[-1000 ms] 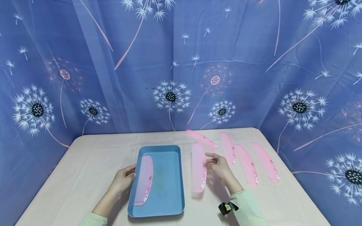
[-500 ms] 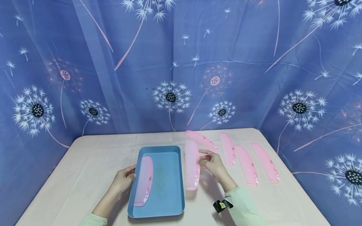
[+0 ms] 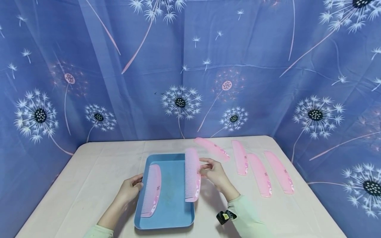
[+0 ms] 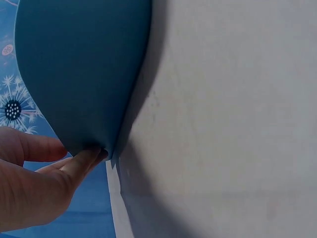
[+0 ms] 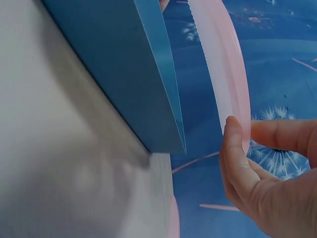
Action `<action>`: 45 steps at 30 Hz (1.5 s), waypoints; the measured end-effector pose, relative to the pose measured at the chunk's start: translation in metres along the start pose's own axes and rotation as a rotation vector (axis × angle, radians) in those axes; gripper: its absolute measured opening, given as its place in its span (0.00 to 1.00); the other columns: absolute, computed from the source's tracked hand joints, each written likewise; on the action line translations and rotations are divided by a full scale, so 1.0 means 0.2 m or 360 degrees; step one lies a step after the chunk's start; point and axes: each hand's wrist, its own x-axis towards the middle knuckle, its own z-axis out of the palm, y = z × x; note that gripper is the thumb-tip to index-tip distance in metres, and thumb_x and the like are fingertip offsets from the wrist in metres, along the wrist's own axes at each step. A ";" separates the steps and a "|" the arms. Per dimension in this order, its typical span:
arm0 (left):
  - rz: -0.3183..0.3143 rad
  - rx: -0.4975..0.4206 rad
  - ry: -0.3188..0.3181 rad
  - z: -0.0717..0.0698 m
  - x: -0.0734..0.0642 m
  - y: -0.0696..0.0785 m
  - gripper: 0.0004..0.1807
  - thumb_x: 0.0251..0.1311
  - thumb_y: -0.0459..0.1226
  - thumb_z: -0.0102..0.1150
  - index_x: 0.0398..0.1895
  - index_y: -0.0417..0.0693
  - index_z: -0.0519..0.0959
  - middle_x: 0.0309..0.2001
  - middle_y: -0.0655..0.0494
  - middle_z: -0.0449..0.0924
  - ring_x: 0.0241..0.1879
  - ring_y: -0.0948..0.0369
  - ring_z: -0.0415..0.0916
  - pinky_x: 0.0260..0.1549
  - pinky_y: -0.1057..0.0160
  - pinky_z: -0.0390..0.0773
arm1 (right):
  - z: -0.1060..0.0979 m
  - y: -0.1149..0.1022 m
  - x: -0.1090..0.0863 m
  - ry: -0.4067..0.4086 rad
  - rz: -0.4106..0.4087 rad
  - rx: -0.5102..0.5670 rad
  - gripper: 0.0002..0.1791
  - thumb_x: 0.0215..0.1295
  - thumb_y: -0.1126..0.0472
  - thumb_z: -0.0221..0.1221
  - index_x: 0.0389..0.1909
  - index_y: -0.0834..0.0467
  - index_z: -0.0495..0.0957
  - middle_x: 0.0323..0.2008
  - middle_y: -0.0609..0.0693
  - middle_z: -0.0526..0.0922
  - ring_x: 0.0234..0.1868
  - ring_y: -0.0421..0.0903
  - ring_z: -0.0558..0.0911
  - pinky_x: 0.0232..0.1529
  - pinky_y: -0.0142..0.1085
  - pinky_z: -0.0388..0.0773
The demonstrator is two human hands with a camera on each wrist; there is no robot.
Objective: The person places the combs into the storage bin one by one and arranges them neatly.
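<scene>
A blue tray (image 3: 168,211) lies on the table with one pink comb (image 3: 151,191) inside along its left side. My left hand (image 3: 128,189) holds the tray's left edge; the left wrist view has its fingers (image 4: 81,163) against the outer wall and the thumb near the rim. Over the tray's right edge, my right hand (image 3: 215,173) pinches a second pink comb (image 3: 192,175) by its smooth back, teeth facing left. In the right wrist view this comb (image 5: 223,64) hangs in the air, apart from the tray wall (image 5: 114,64).
Several more pink combs lie on the table to the right: one slanted comb (image 3: 212,148) at the back, others (image 3: 239,157) (image 3: 260,174) (image 3: 278,172) farther right. A blue dandelion-print curtain (image 3: 143,99) surrounds the light-coloured table (image 3: 98,172). A black device (image 3: 225,216) sits on the right wrist.
My right hand has carried its comb leftward, from the table beside the tray to over the tray's right edge. The left hand and the tray have stayed put.
</scene>
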 end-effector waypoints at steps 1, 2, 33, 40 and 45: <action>-0.0001 -0.0002 0.0000 0.00 0.00 0.00 0.25 0.67 0.27 0.42 0.67 0.30 0.62 0.62 0.30 0.66 0.63 0.37 0.63 0.60 0.44 0.68 | 0.01 0.00 0.00 -0.0010 0.0005 0.0006 0.25 0.53 0.78 0.56 0.56 0.72 0.73 0.34 0.61 0.78 0.30 0.43 0.80 0.37 0.43 0.85; -0.0001 -0.0006 0.0001 0.00 0.00 0.00 0.25 0.67 0.27 0.42 0.67 0.30 0.62 0.62 0.30 0.66 0.63 0.37 0.63 0.60 0.44 0.68 | 0.02 0.00 0.00 -0.0023 0.0005 0.0009 0.25 0.53 0.78 0.56 0.56 0.72 0.73 0.35 0.61 0.78 0.30 0.43 0.80 0.37 0.44 0.85; -0.0012 0.0004 0.0027 0.01 -0.01 0.01 0.25 0.66 0.27 0.42 0.67 0.31 0.64 0.61 0.31 0.68 0.63 0.38 0.65 0.60 0.44 0.69 | 0.35 0.04 0.01 -0.0276 0.0004 -0.0044 0.27 0.55 0.78 0.57 0.59 0.73 0.68 0.31 0.60 0.77 0.26 0.42 0.79 0.32 0.41 0.85; -0.0002 0.0025 0.0020 0.00 -0.01 0.00 0.25 0.66 0.26 0.42 0.66 0.31 0.64 0.61 0.31 0.68 0.62 0.38 0.65 0.59 0.45 0.70 | 0.40 0.08 0.01 -0.0264 0.0000 -0.0120 0.27 0.54 0.79 0.57 0.58 0.74 0.69 0.29 0.59 0.77 0.24 0.43 0.79 0.31 0.42 0.85; -0.0005 0.0033 0.0023 0.00 -0.01 0.01 0.25 0.66 0.27 0.42 0.66 0.31 0.64 0.61 0.31 0.69 0.62 0.38 0.65 0.59 0.45 0.70 | 0.42 0.10 0.02 -0.0254 0.0014 -0.0177 0.27 0.54 0.79 0.56 0.59 0.73 0.69 0.27 0.58 0.76 0.22 0.42 0.77 0.30 0.44 0.85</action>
